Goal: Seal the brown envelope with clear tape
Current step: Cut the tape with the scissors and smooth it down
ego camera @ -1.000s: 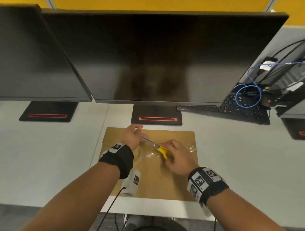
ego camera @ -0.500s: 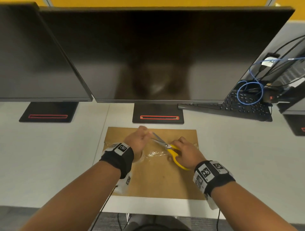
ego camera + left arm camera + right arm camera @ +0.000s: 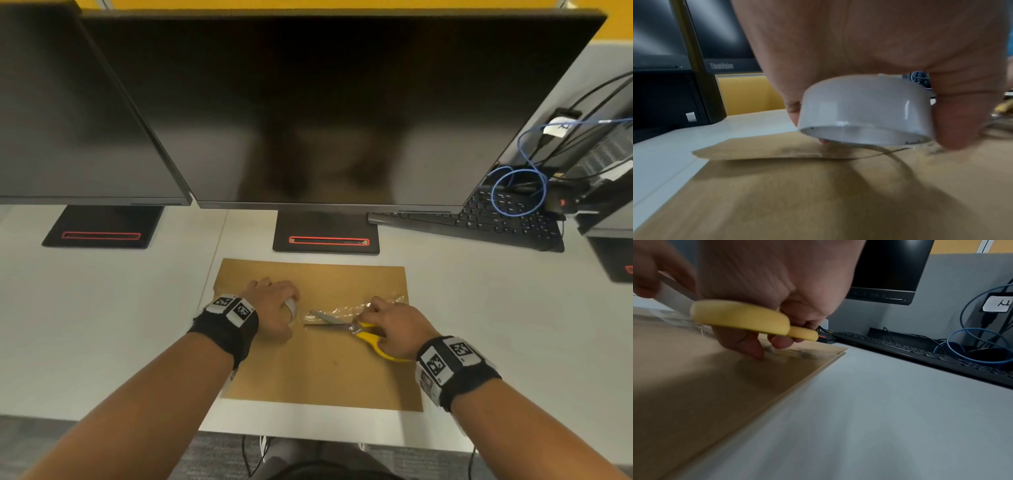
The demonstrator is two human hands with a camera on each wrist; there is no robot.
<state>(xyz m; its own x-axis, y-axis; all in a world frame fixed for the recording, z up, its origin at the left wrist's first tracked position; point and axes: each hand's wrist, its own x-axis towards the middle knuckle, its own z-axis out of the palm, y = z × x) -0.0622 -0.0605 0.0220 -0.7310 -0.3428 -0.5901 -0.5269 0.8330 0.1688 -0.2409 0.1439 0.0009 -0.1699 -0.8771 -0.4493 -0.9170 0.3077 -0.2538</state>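
While my left hand (image 3: 274, 313) curls round the tape roll (image 3: 866, 110) just above the brown envelope (image 3: 318, 373) (flat on the desk (image 3: 102, 308)), my right hand (image 3: 394, 329) grips yellow scissors (image 3: 359, 332), blades parted at the clear tape (image 3: 356, 308).

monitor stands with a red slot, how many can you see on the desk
3. One stand sits far left, one stand directly behind the brown envelope, and one stand is cut off at the right edge. More may lie outside the view.

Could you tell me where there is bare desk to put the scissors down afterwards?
Bare white desk lies right of the brown paper envelope, before the black keyboard; more lies left of it. The blue cable coil corner is crowded.
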